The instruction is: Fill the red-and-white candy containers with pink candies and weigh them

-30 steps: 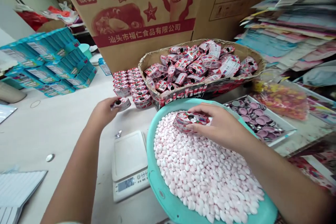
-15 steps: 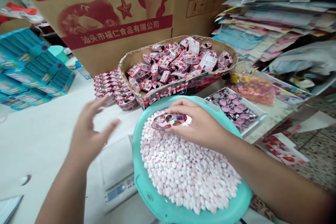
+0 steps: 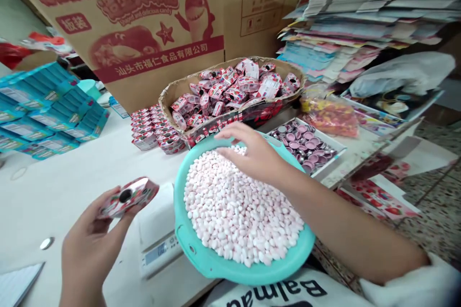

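Observation:
My left hand (image 3: 99,232), at the lower left, grips a small red-and-white printed candy box (image 3: 127,197) with a dark round hole in its upturned side. My right hand (image 3: 248,151) is over the far part of a turquoise basin (image 3: 185,192); its fingers are apart and nothing is in them. Pale pink candies (image 3: 245,211) are heaped in the basin. Between the hands lies a white digital scale (image 3: 156,225); its display is too small to read.
Behind the basin stands a cut-down carton (image 3: 234,117) of similar boxes, with stacked boxes (image 3: 151,127) beside it. Pink round lids (image 3: 306,144) fill a white tray at right. Blue boxes (image 3: 46,110) are piled left; a large cardboard box (image 3: 158,57) blocks the back.
The candy box has passed from my right hand to my left, which has moved down and left with it. My right hand has opened and stays above the basin.

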Motion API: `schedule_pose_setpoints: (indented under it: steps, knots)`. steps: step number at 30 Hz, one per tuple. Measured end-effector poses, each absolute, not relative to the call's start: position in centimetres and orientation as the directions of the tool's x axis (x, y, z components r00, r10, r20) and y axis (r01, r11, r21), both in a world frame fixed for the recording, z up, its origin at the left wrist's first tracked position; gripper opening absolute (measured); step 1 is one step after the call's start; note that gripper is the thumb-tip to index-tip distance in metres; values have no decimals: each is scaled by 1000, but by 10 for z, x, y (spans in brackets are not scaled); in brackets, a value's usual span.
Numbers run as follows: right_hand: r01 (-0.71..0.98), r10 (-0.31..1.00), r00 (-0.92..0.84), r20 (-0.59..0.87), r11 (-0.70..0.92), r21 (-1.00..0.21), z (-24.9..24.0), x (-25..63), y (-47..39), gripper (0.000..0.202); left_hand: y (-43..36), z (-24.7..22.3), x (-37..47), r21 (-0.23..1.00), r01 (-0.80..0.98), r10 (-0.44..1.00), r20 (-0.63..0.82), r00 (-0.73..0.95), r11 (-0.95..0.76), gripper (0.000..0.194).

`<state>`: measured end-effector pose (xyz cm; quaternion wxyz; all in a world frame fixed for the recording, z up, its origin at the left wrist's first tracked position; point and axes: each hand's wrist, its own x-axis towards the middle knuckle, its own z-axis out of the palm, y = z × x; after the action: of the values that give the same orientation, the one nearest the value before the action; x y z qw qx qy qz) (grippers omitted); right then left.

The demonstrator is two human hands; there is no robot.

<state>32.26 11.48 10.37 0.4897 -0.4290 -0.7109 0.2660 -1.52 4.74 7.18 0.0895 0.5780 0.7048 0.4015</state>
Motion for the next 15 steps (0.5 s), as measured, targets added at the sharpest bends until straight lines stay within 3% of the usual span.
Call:
schedule_pose_setpoints:
  steps: [3, 5, 7, 10, 12, 15]
  knots:
    - [552, 805, -149, 574, 550, -627, 121, 337, 165, 11, 56, 35, -47, 700, 707, 947, 151, -284, 100, 62]
    - [744, 812, -247, 530, 509, -433, 133, 342, 213, 17, 64, 17, -53, 764, 637, 966, 77, -247, 101, 69]
    - [894, 936, -263, 233, 327, -306, 139, 343, 261, 34, 63, 12, -49, 846, 534, 957, 147, -250, 10, 85]
    - [922, 950, -309, -54, 285, -264, 130, 335, 314, 59, 40, 24, -45, 865, 453, 813, 415, -409, -214, 92]
    - [925, 930, -336, -146, 297, -238, 119, 326, 331, 58, 15, 33, -49, 840, 480, 633, 519, -575, -253, 79]
    - [926, 915, -356, -192, 317, -206, 106, 314, 343, 44, -24, 37, -67, 848, 506, 417, 523, -743, -161, 68]
